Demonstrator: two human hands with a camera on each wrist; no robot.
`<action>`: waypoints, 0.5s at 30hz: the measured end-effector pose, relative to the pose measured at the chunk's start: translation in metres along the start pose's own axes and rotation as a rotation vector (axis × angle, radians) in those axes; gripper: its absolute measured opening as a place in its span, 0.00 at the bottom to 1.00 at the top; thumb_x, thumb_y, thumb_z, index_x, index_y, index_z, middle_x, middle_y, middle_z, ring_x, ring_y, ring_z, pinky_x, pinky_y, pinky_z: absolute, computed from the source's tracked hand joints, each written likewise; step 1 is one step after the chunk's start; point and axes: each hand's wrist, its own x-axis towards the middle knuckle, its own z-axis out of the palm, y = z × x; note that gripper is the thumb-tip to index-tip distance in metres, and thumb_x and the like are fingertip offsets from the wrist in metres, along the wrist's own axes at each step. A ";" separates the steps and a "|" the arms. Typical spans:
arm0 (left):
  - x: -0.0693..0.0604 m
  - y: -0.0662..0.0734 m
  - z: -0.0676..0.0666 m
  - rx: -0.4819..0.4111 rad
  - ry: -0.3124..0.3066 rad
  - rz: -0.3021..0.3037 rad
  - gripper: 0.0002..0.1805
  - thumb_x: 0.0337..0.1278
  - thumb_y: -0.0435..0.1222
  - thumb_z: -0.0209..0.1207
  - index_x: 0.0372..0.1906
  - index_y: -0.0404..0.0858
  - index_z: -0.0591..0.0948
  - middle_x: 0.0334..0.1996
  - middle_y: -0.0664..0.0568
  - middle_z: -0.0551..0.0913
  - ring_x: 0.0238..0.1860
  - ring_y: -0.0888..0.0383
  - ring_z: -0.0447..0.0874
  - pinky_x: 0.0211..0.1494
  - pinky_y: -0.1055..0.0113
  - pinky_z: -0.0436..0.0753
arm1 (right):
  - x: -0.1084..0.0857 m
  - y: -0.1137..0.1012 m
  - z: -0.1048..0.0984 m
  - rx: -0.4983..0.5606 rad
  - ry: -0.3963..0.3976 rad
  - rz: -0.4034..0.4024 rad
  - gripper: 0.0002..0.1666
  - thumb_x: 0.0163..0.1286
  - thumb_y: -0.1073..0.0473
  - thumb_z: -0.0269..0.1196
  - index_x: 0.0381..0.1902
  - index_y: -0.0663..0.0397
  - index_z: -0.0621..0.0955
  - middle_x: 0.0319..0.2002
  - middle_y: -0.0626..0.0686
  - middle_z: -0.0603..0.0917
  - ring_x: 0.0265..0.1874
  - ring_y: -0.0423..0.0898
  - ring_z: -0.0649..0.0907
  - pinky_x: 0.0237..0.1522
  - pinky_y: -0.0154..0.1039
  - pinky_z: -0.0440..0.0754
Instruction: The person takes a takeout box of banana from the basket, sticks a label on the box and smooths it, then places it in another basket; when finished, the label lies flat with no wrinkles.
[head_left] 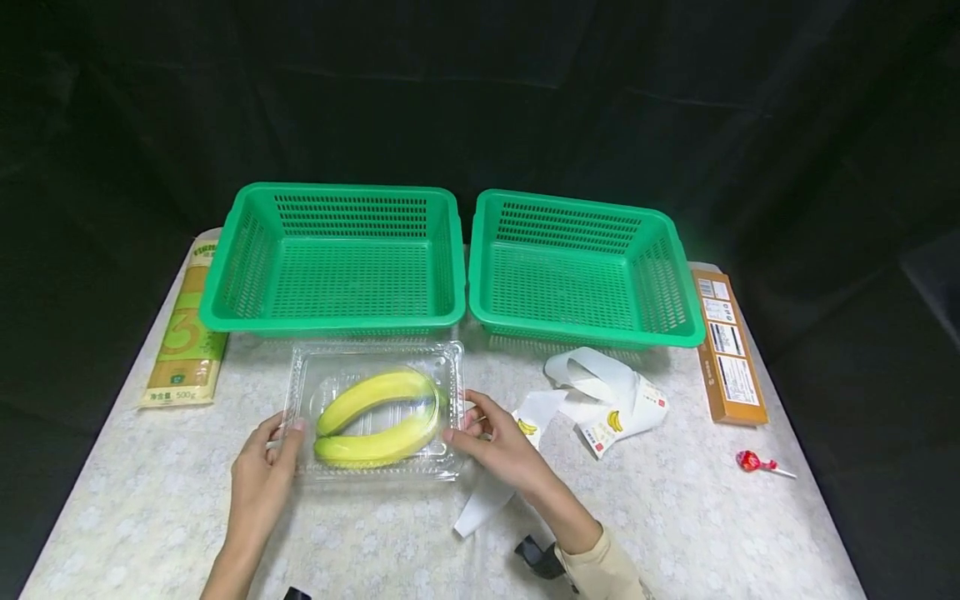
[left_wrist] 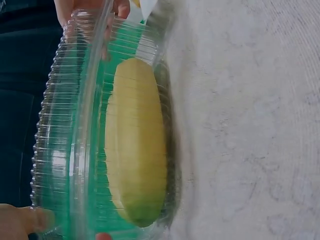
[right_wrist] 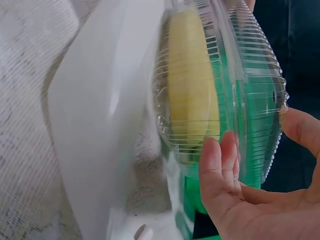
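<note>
A clear plastic clamshell box [head_left: 307,375] with its lid down stands in front of the left basket. Two bananas [head_left: 367,446] lie inside it. My left hand [head_left: 262,471] grips the box's left end, thumb on top. At the opposite end my right hand [head_left: 498,442] holds it between thumb and fingers. In the right wrist view those fingers [right_wrist: 212,160] press the ribbed side wall and the thumb lies against the lid. A banana [left_wrist: 135,145] shows through the wall in the left wrist view, where only bits of the left hand [left_wrist: 22,220] appear.
Two green baskets [head_left: 337,323] [head_left: 585,333] stand side by side at the back. A noodle packet [head_left: 183,333] lies left; an orange-brown box [head_left: 731,358] and a lollipop [head_left: 750,461] lie right. A white strip of banana-printed labels [head_left: 622,412] curls beside and under my right arm.
</note>
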 end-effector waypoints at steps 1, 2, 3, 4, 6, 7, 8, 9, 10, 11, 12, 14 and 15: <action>0.001 -0.001 0.000 0.007 -0.003 0.001 0.35 0.75 0.53 0.49 0.72 0.31 0.67 0.57 0.37 0.76 0.22 0.63 0.76 0.22 0.71 0.72 | 0.001 0.001 0.000 -0.007 0.001 0.001 0.46 0.67 0.52 0.67 0.76 0.59 0.61 0.43 0.50 0.72 0.39 0.41 0.74 0.43 0.31 0.77; 0.002 -0.001 0.001 0.018 0.001 0.005 0.34 0.75 0.53 0.49 0.71 0.31 0.68 0.57 0.37 0.76 0.26 0.61 0.78 0.24 0.71 0.73 | 0.002 0.002 0.000 -0.016 0.006 0.002 0.46 0.67 0.52 0.67 0.76 0.59 0.61 0.43 0.50 0.72 0.39 0.42 0.74 0.42 0.31 0.77; 0.003 -0.002 0.002 0.024 0.006 0.009 0.34 0.75 0.53 0.49 0.71 0.30 0.68 0.56 0.37 0.76 0.29 0.59 0.79 0.26 0.71 0.74 | 0.004 0.002 0.000 -0.019 0.010 0.003 0.46 0.67 0.52 0.67 0.77 0.59 0.61 0.43 0.50 0.72 0.39 0.42 0.73 0.41 0.31 0.77; 0.004 -0.001 0.003 0.029 0.014 0.014 0.34 0.75 0.53 0.49 0.71 0.31 0.69 0.56 0.37 0.77 0.33 0.56 0.80 0.29 0.71 0.75 | 0.005 0.003 0.000 -0.025 0.016 0.004 0.46 0.68 0.52 0.67 0.77 0.59 0.61 0.42 0.50 0.72 0.39 0.42 0.73 0.41 0.31 0.77; 0.005 -0.001 0.005 0.038 0.032 0.026 0.34 0.75 0.52 0.49 0.70 0.31 0.69 0.56 0.37 0.77 0.39 0.52 0.81 0.34 0.71 0.76 | 0.008 0.005 -0.001 -0.032 0.027 0.007 0.46 0.68 0.51 0.67 0.77 0.58 0.61 0.42 0.49 0.72 0.39 0.42 0.73 0.41 0.30 0.76; 0.006 -0.001 0.005 0.041 0.041 0.031 0.33 0.75 0.52 0.49 0.70 0.31 0.70 0.56 0.37 0.77 0.40 0.51 0.80 0.34 0.71 0.76 | 0.009 0.005 -0.001 -0.032 0.030 0.008 0.46 0.68 0.51 0.67 0.77 0.58 0.61 0.41 0.49 0.72 0.39 0.42 0.73 0.40 0.30 0.76; 0.007 -0.001 0.006 0.044 0.046 0.033 0.33 0.75 0.52 0.49 0.70 0.31 0.70 0.56 0.37 0.77 0.42 0.50 0.80 0.36 0.71 0.75 | 0.011 0.006 -0.001 -0.031 0.032 0.009 0.46 0.68 0.51 0.66 0.77 0.58 0.61 0.41 0.48 0.72 0.39 0.42 0.73 0.40 0.30 0.76; 0.008 -0.001 0.007 0.041 0.047 0.033 0.34 0.75 0.52 0.49 0.71 0.31 0.69 0.57 0.36 0.77 0.42 0.49 0.80 0.36 0.70 0.76 | 0.012 0.006 -0.001 -0.028 0.030 0.008 0.46 0.69 0.51 0.66 0.77 0.58 0.61 0.41 0.48 0.72 0.39 0.41 0.74 0.40 0.30 0.77; 0.009 -0.001 0.007 0.043 0.049 0.035 0.33 0.75 0.52 0.49 0.71 0.31 0.69 0.57 0.36 0.77 0.43 0.48 0.80 0.37 0.70 0.75 | 0.013 0.007 -0.001 -0.022 0.029 0.008 0.46 0.69 0.51 0.66 0.77 0.59 0.60 0.41 0.49 0.72 0.38 0.41 0.74 0.40 0.31 0.78; 0.010 -0.001 0.008 0.043 0.051 0.037 0.33 0.75 0.52 0.48 0.71 0.31 0.69 0.57 0.36 0.77 0.43 0.47 0.81 0.37 0.69 0.75 | 0.014 0.008 -0.001 -0.015 0.024 0.003 0.46 0.70 0.51 0.65 0.78 0.59 0.60 0.41 0.49 0.72 0.38 0.41 0.75 0.41 0.31 0.80; 0.011 0.000 0.009 0.044 0.053 0.037 0.33 0.75 0.52 0.48 0.71 0.31 0.69 0.57 0.36 0.76 0.43 0.47 0.81 0.37 0.68 0.76 | 0.015 0.008 -0.001 -0.009 0.021 -0.004 0.45 0.70 0.51 0.65 0.78 0.60 0.59 0.41 0.49 0.72 0.37 0.41 0.75 0.41 0.32 0.81; 0.013 0.000 0.010 0.044 0.056 0.042 0.33 0.76 0.51 0.48 0.71 0.31 0.69 0.58 0.35 0.76 0.47 0.45 0.78 0.42 0.65 0.74 | 0.017 0.008 -0.001 -0.006 0.017 -0.015 0.45 0.71 0.52 0.64 0.77 0.62 0.59 0.41 0.50 0.73 0.36 0.41 0.77 0.41 0.33 0.83; 0.014 0.000 0.010 0.039 0.057 0.044 0.33 0.76 0.51 0.48 0.71 0.31 0.69 0.58 0.35 0.76 0.49 0.43 0.77 0.44 0.63 0.74 | 0.018 0.009 -0.001 -0.006 0.016 -0.019 0.44 0.72 0.52 0.64 0.77 0.62 0.59 0.41 0.50 0.73 0.36 0.41 0.77 0.41 0.34 0.84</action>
